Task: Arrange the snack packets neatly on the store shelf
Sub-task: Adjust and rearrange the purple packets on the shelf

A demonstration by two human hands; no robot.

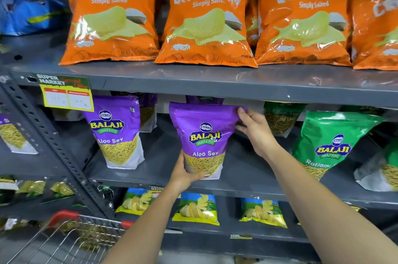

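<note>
A purple Aloo Sev packet (204, 134) stands upright at the middle of the grey middle shelf (247, 177). My left hand (185, 174) grips its bottom left corner. My right hand (255, 129) pinches its top right corner. Another purple Aloo Sev packet (117, 132) stands to the left. A green Ratlami Sev packet (329, 145) leans to the right. More purple and green packets sit behind them.
Several orange Crunchem chip bags (206, 20) line the upper shelf. Blue and yellow chip packets (197, 210) sit on the lower shelf. A wire shopping cart with red handle (71, 216) is at the bottom left. A yellow price tag (66, 96) hangs on the shelf edge.
</note>
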